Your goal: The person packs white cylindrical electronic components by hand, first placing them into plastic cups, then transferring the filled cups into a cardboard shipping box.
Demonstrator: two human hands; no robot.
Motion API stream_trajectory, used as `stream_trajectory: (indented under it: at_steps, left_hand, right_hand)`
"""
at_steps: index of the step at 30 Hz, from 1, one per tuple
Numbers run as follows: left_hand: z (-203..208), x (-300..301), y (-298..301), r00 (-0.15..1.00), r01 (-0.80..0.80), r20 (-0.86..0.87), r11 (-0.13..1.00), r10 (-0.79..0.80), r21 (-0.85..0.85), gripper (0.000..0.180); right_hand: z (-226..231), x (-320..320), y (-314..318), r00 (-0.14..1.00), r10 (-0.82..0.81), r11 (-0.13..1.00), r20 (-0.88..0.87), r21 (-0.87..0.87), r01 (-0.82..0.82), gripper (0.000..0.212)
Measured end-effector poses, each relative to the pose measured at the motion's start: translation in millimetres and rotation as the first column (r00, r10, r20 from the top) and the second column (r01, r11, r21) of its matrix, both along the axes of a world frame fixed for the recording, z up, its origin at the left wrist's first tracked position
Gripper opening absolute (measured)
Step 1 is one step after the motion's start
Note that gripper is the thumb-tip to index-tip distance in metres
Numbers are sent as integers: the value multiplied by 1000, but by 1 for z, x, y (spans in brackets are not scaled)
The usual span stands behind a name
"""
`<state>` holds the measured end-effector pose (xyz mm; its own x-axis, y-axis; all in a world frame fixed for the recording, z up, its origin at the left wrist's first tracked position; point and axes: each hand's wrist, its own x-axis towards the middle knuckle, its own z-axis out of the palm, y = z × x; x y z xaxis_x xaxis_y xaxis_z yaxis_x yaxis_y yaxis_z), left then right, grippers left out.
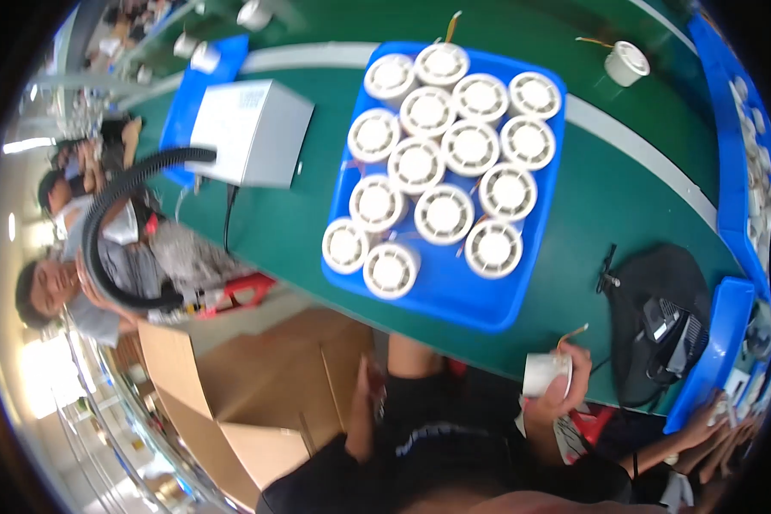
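Note:
At the near right edge of the bench, my right hand is closed around a white cup-shaped device with thin orange-red wires sticking up. My left hand hangs below the bench edge beside a cardboard box, seen edge-on and slightly blurred; its fingers look stretched out, with nothing visible in them. A blue tray lies ahead on the green bench. Several round white devices stand in it, their slotted ring faces up, some with thin wires showing.
A grey-white metal box and a black corrugated hose are at the left. An open cardboard box stands below. One white device lies at the far right. A black bag and blue bin sit right; people are on both sides.

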<state>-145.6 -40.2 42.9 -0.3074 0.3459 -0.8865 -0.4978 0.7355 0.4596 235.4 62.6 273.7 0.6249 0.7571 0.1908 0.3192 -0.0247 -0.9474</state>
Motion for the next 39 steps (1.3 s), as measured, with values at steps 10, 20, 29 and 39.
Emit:
stream_trajectory:
  at_steps: [10, 20, 29, 39]
  left_hand:
    - [-75, -43, 44, 811, 446, -410, 894, -418, -29, 47]
    - [-55, -19, 31, 994, 103, -24, 993, -104, -49, 63]
    - [-136, -103, -14, 957, 219, -152, 960, -246, -174, 73]
    - [-49, 16, 119, 906, 336, -326, 928, -271, 160, 46]
  right_hand:
    - [-1, -17, 37, 997, 21, 997, 79, 68, -26, 42]
    - [-5, 3, 17, 985, -38, 998, 171, -43, 46, 45]
    - [8, -14, 17, 999, -50, 990, 20, -131, 53, 51]
    - [-12, 5, 43, 993, -103, 994, -63, -44, 100, 54]
